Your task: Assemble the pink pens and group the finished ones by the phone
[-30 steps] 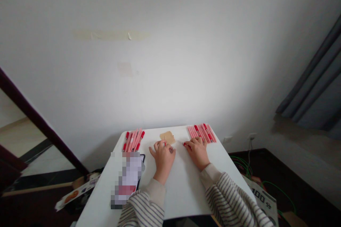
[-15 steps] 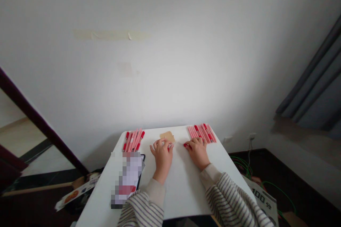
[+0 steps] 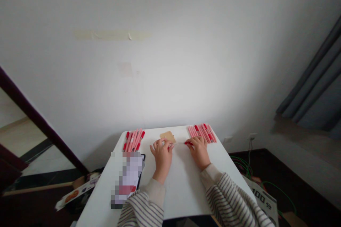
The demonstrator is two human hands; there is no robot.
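My left hand [image 3: 163,154] is over the middle of the white table [image 3: 183,188], its fingertips closed on a small pen part [image 3: 171,146], red with a pale end. Most of that part is hidden by the fingers. To the right, my right hand [image 3: 199,151] pinches a red pen cap [image 3: 188,143] that points left. A gap separates the two pieces. Just beyond my left fingers lies a flat tan piece [image 3: 168,136]. Pink pens with red caps [image 3: 133,140] lie in a group at the left, and a row of pink pens [image 3: 201,133] is behind my right hand.
A phone [image 3: 130,177], largely pixelated, lies at the table's left side. The wall [image 3: 170,78] rises behind the far edge. Green cables [image 3: 241,163] and a printed bag [image 3: 263,198] are on the floor at right; a dark door frame [image 3: 42,120] stands left.
My right hand has risen slightly and shifted a little right, showing more of the red cap. My left hand has barely moved and keeps its grip.
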